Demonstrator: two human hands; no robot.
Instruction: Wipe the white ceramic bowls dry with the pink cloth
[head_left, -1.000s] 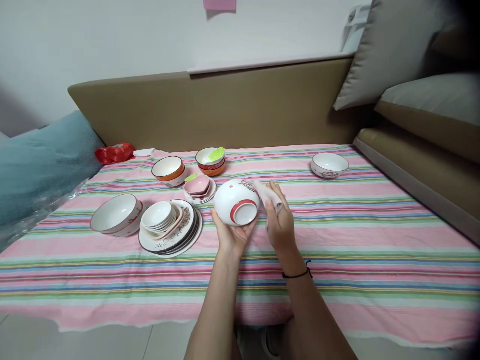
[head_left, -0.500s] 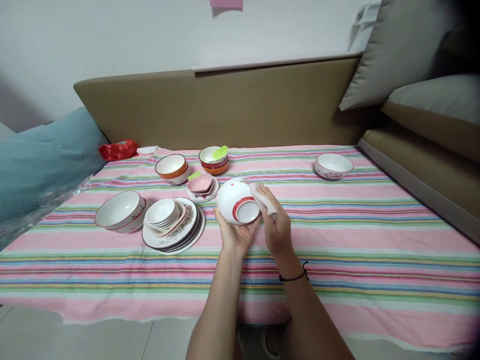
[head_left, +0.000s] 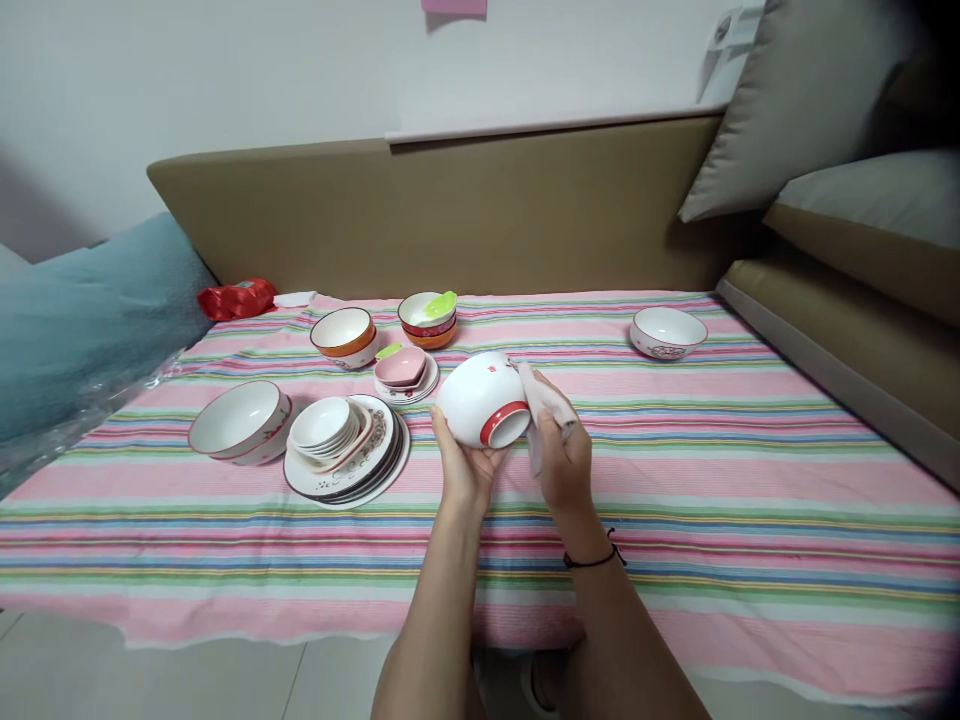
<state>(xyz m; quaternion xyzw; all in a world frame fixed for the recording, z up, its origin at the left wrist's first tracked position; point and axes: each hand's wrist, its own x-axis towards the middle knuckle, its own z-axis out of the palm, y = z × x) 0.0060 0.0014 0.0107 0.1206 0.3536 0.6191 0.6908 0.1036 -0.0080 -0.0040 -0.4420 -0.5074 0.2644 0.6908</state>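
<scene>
A white bowl (head_left: 474, 398) with a red foot ring is held tilted above the striped cloth, its underside facing me and to the right. My left hand (head_left: 466, 470) grips it from below and the left, the thumb along its side. In my right hand (head_left: 566, 465) is a pale cloth (head_left: 545, 398), bunched under the fingers and pressed to the bowl's right side near the rim. A loose end of the cloth hangs down beside the foot ring. The inside of the bowl is hidden.
Left of my hands are stacked plates with small bowls (head_left: 322, 425), a large bowl (head_left: 241, 420) and pink dishes (head_left: 401, 368). Farther back stand orange-banded bowls (head_left: 343, 335) and another bowl stack (head_left: 429, 325). One white bowl (head_left: 667, 332) sits at the right.
The bowl has turned, so its foot ring points farther right. My right hand has shifted slightly right and down with the cloth, which now hangs looser.
</scene>
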